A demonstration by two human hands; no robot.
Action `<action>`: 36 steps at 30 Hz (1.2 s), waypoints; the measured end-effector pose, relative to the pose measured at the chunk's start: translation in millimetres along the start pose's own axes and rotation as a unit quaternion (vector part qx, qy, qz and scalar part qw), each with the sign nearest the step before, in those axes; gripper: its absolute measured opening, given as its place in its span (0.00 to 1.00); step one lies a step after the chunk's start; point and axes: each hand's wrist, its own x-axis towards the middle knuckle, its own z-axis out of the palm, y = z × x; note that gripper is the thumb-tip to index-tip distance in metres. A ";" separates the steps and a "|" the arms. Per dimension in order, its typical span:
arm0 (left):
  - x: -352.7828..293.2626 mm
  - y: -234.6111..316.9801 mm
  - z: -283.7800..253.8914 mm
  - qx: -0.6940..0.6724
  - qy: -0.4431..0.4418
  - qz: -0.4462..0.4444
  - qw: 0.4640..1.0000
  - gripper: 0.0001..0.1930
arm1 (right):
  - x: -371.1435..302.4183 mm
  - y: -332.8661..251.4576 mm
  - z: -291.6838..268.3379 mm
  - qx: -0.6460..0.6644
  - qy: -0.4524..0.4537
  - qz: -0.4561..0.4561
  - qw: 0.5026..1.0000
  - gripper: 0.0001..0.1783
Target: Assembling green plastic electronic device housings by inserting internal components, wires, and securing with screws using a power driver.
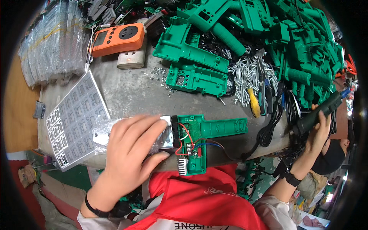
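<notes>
The gray counter (pixel 134 86) is running under everything. A big pile of green shells (pixel 306 53) is filling its far right side, and clear bags (pixel 50 42) are lying in a heap at the far left. A printed sheet (pixel 78 119) is lying on the left. A green case (pixel 224 128) is sitting at the front edge, with its board (pixel 193 126) showing. A silver part (pixel 166 138) is sitting at the case's left side; the left grip (pixel 132 147) is holding it, fingers over the top and thumb at the near edge. An orange meter (pixel 119 39) is resting near the back. Well to the right of the case, the right grip (pixel 321 128) is holding a dark tool (pixel 326 110). A yellow screwdriver (pixel 253 103) is lying near the shells. White fins (pixel 183 166) are standing at the case's near left corner. Many little screws (pixel 245 84) are lying beside the shells.
</notes>
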 end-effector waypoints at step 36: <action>8.5 64.8 36.1 0.245 -0.167 0.119 0.947 0.16 | -123.6 -45.4 249.5 -0.190 -0.589 -0.247 0.745 0.10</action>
